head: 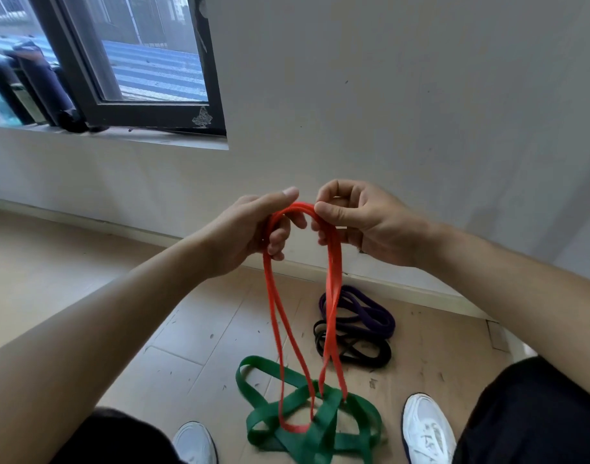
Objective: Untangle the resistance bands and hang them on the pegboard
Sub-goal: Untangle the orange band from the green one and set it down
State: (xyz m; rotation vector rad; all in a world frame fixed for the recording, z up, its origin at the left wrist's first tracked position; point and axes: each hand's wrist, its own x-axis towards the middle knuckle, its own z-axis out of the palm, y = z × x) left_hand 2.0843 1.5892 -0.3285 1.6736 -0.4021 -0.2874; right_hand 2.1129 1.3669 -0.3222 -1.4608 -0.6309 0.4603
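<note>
Down on the floor (86,262) the wide green band (327,420) lies looped over itself, with the purple band (370,313) and black band (364,358) heaped beyond it. None is hung, and no pegboard shows. The left hand (253,236) and right hand (364,222) pinch the top of the red band (273,313). Whether its dangling loops thread through the green one is unclear.

Soft daylight is coming in through the window (146,61) up-left of the left hand (250,232), lighting everything evenly. Wide lens is bending the baseboard (86,218) behind it.
</note>
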